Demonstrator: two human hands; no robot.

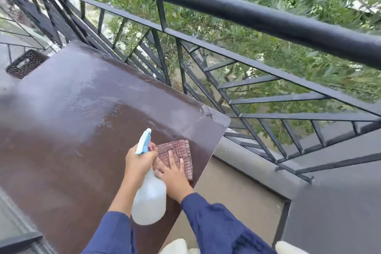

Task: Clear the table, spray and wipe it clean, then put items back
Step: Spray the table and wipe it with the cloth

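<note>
1. Crate (25,63): dark, perforated, with a slot handle. It sits on the floor beyond the desk's far left corner.

2. Desk (61,130): brown top with a rounded corner. A wet film and pale streaks lie across its far half.

3. My left hand (140,162): fingers wrapped round the neck of the spray bottle, just under the head. The forearm comes up from the lower left in a dark blue sleeve (111,233).

4. Spray bottle (149,200): translucent white body with plain walls, light-blue head, pink trigger. It is held above the desk and tilted, base towards me and nozzle pointing away.

5. Cloth (182,150): pinkish-red woven check, lying flat on the desk near its right edge, just beside the bottle's head.

6. My right hand (172,174): palm down on the cloth, fingers straight and spread, pressing it to the desk. The wrist crosses behind the bottle.

7. Ledge (247,169): grey, running beside the desk's right edge.

8. Railing (237,11): black metal with a thick round top bar and slanted struts.

9. Foliage (299,51): green, seen through and above the railing.
</note>
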